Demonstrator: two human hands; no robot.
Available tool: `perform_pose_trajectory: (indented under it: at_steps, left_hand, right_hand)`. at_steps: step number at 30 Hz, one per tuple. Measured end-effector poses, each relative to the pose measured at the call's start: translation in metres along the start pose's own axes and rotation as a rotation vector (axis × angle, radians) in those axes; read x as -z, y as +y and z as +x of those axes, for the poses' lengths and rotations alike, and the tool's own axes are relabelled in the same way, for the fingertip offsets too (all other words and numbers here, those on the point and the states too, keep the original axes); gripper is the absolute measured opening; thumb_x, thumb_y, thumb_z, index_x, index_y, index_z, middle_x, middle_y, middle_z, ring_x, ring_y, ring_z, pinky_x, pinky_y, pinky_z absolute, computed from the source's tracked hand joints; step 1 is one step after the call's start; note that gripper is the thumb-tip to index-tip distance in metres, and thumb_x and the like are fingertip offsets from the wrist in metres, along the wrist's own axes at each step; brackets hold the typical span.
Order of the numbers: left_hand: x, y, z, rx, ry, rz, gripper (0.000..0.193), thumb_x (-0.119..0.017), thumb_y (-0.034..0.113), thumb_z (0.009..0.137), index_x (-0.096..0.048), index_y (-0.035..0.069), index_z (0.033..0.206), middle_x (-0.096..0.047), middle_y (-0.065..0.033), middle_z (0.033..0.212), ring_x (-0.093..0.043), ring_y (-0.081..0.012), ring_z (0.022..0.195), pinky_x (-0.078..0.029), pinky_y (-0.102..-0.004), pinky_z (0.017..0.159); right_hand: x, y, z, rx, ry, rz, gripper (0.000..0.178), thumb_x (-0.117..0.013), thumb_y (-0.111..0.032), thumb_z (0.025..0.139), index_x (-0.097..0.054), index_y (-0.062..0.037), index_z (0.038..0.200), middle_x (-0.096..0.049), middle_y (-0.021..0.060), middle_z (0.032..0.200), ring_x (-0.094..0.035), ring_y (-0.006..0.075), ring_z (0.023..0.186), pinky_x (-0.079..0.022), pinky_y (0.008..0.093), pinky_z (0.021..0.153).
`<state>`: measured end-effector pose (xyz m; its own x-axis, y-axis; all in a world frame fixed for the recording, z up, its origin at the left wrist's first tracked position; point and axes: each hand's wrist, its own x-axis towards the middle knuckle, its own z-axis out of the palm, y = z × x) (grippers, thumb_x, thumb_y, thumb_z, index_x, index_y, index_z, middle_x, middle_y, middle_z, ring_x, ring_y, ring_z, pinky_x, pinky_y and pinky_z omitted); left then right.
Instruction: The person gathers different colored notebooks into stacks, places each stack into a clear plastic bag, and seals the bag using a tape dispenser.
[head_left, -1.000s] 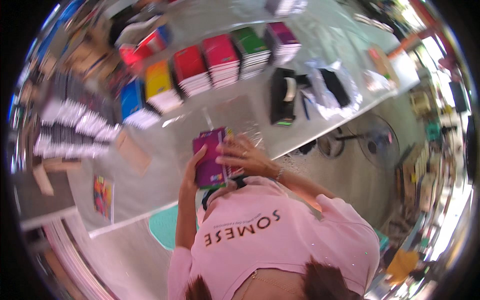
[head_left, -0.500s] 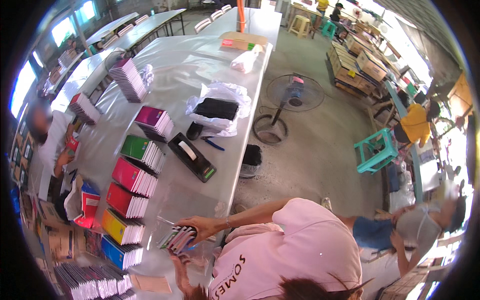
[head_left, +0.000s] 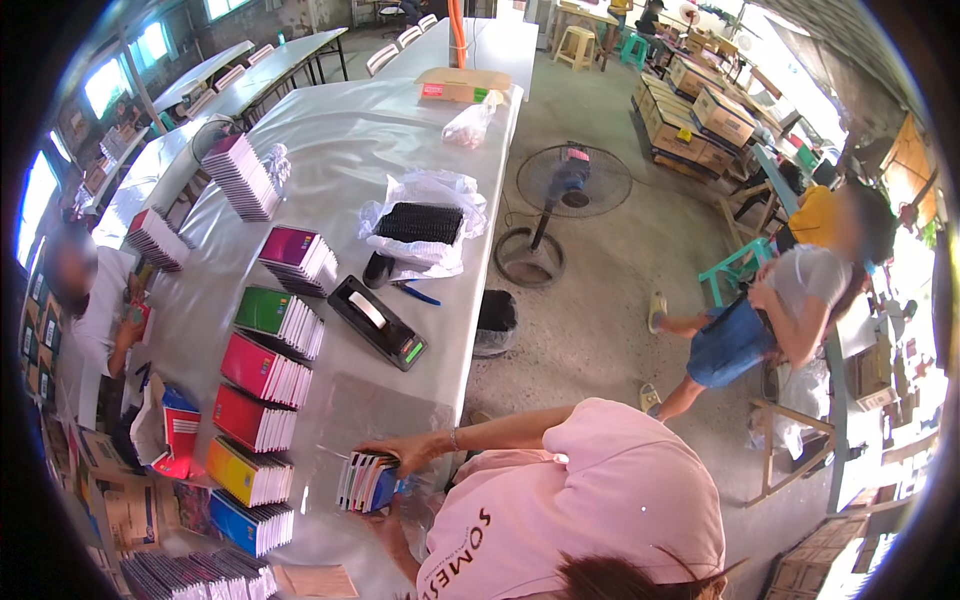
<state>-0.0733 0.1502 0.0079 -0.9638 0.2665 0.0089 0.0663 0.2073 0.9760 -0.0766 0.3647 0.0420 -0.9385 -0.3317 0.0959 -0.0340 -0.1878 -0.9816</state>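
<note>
Notebook bundle (head_left: 368, 483): We have it between our two hands, over the near part of the table (head_left: 330, 130), edges fanned upward in several colours. The covers look slightly stepped, so we would tap them level before pressing harder.
Right hand (head_left: 402, 453): We grasp the bundle's far end with it, fingers bent over the covers. An even squeeze should keep the outer notebooks from slipping.
Left hand (head_left: 384, 524): We have it against the near end; how firmly its fingers close, we cannot tell, since the bundle hides them. It would serve best as a flat stop for squaring.
Clear plastic (head_left: 390, 402): It lies just beyond the bundle on the far side. We should keep the notebook corners off it, as they could snag or crease it.
Coloured stacks (head_left: 262, 365): They stand in a row to our left, apart from the bundle. We do well to keep our left elbow movements small near them.
Tape dispenser (head_left: 378, 322): It sits farther off, beyond the plastic, leaving us room to turn the bundle.
</note>
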Motion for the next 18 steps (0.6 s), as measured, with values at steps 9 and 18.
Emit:
perform_pose_trajectory:
  at_steps: [9, 18]
  left_hand:
    - [0.004, 0.024, 0.0, 0.126, -0.007, 0.184, 0.082, -0.075, 0.008, 0.076, -0.025, -0.005, 0.14, -0.041, -0.0215, 0.137, -0.04, -0.0332, 0.127, -0.03, -0.0425, 0.107]
    - [0.006, 0.033, -0.009, 0.216, 0.015, 0.351, 0.08, -0.072, 0.011, 0.079, -0.025, -0.007, 0.14, -0.041, -0.0236, 0.136, -0.04, -0.0354, 0.126, -0.03, -0.0424, 0.107]
  right_hand:
    - [-0.018, -0.007, -0.002, 0.009, 0.05, 0.003, 0.089, -0.067, -0.021, 0.065, -0.029, -0.0023, 0.142, -0.041, 0.0141, 0.138, -0.034, 0.0223, 0.132, -0.024, 0.0351, 0.112]
    - [-0.013, 0.028, -0.01, 0.012, 0.045, 0.018, 0.089, -0.056, -0.015, 0.06, -0.027, -0.0007, 0.143, -0.034, 0.0178, 0.142, -0.027, 0.0267, 0.136, -0.019, 0.038, 0.113]
